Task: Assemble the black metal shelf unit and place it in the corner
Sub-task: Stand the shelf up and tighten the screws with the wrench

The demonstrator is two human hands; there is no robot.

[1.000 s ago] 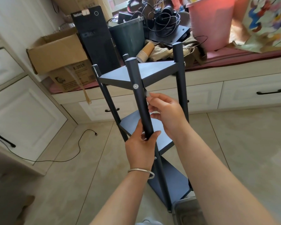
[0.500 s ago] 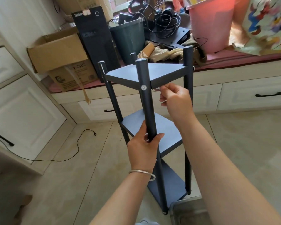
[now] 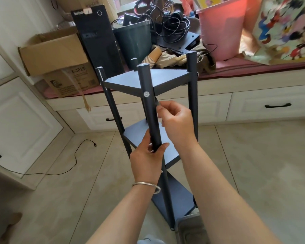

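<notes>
Tiled floor (image 3: 253, 164), white cabinets along walls, cluttered window bench (image 3: 253, 67) behind. Shelf (image 3: 148, 78) standing upright on floor, three tiers, mid-frame. Left hand (image 3: 146, 161) gripping near post (image 3: 151, 117) at mid-height. Right hand (image 3: 178, 118) pinching small tool (image 3: 156, 101) just below post screw (image 3: 146, 94). Cable (image 3: 74, 155) lying on floor left; open tile showing right.
</notes>
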